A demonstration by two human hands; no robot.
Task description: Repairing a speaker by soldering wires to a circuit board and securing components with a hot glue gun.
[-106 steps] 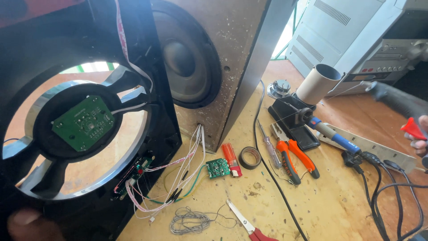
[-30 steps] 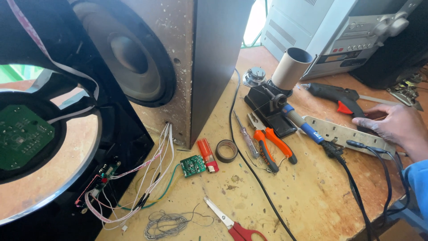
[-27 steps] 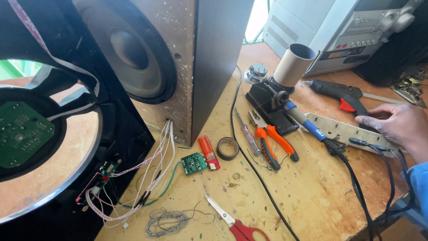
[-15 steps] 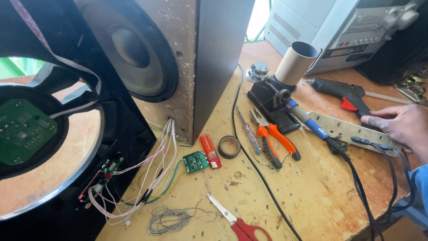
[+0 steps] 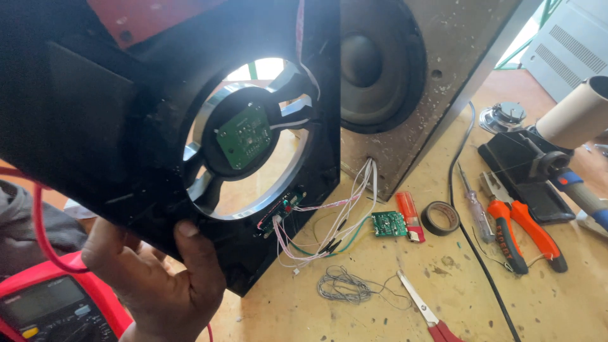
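Left hand (image 5: 158,278) gripping black speaker panel (image 5: 126,126) bottom edge, fingers hidden behind, right hand out of view.

L hand (image 5: 158,282) gripping black speaker panel (image 5: 126,126), wires (image 5: 329,221) to cabinet (image 5: 430,95).

Repair workshop: pliers (image 5: 529,231), multimeter (image 5: 47,310), wires (image 5: 329,221)

black speaker front panel (image 5: 126,126) | tilted, raised | round opening, green circuit board (image 5: 244,136)
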